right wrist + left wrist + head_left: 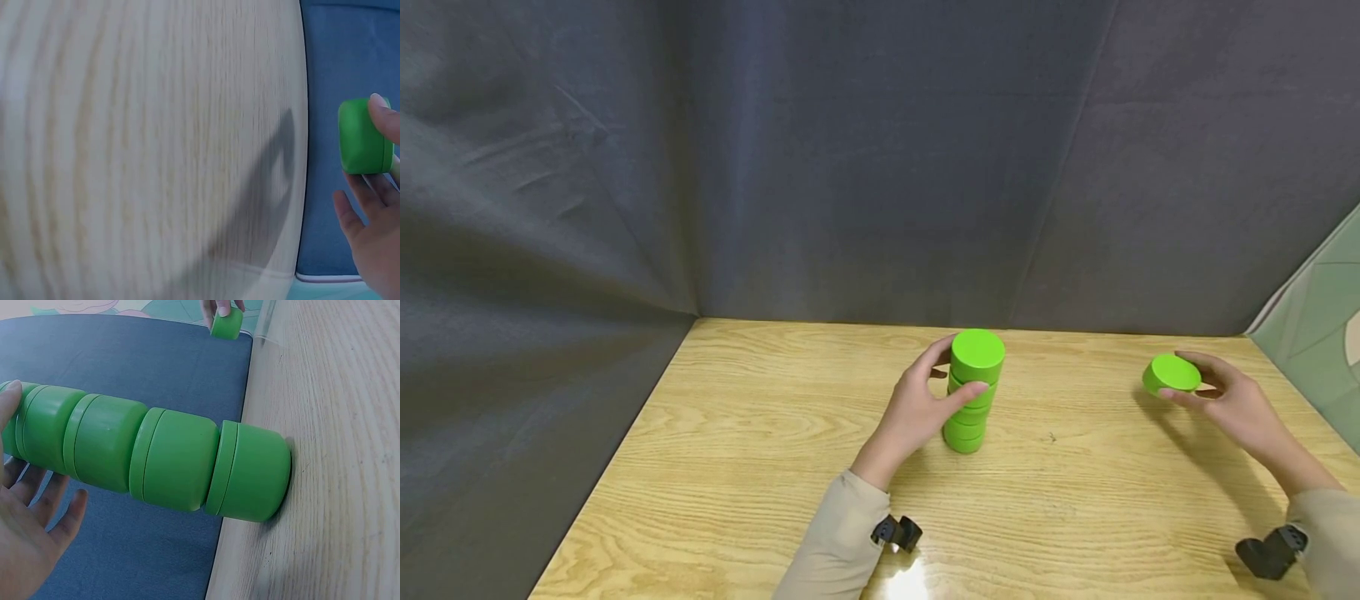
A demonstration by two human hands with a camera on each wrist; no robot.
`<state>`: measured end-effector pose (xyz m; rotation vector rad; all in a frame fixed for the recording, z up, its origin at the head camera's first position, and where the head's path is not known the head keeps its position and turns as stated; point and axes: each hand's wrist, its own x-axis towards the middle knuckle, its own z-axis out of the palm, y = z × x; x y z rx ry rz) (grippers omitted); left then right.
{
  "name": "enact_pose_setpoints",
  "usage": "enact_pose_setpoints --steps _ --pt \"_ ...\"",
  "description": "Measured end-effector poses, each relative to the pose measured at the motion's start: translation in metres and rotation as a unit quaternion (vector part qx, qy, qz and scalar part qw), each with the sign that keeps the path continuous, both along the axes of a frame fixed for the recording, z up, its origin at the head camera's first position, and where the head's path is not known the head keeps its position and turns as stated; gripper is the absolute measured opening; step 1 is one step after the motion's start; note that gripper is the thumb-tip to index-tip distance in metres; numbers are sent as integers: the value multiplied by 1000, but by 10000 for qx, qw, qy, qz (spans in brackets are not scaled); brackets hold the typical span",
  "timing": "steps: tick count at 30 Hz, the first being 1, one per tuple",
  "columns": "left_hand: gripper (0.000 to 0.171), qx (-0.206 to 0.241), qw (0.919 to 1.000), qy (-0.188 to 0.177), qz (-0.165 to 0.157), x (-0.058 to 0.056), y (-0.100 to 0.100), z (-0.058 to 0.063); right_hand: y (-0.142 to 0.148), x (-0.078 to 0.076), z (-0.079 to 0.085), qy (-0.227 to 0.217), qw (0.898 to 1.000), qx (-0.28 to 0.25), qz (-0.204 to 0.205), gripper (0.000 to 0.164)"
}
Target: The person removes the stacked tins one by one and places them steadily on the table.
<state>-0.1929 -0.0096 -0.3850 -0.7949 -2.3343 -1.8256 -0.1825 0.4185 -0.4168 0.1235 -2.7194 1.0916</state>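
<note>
A tall stack of several green lidded round containers [967, 432] stands upright on the wooden table. My left hand [919, 408] holds it near the top, thumb on the near side and fingers round the back. In the left wrist view, the lowest container [253, 472] rests on the wood, and the lid seams show along the stack. Off to the right, my right hand [1240, 408] pinches one more green round container [1176, 372] between thumb and fingers. That container [362, 137] is raised above the table, with a shadow of hand and container on the wood.
The pale wooden table [737, 467] reaches back to a dark grey cloth [880, 183], which also hangs along the left side. A light green patterned surface [1318, 308] lies beyond the table's right edge. Dark wrist cameras [897, 532] sit on both sleeves.
</note>
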Motion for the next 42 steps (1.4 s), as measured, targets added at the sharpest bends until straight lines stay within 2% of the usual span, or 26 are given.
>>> enact_pose_setpoints --steps 10,20,32,42 --pt "61 -6 10000 32 14 -1 0 0 15 -4 -6 -466 9978 449 -142 72" --pt "60 62 10000 -2 -50 -2 1 -2 25 -1 -15 -742 9963 419 -145 76" --pt "61 -15 10000 -41 -16 -2 0 -3 31 -3 -16 -911 9941 557 -180 77" --pt "61 -65 10000 4 -18 -1 0 -3 32 -2 -16 -1099 9929 439 -85 79"
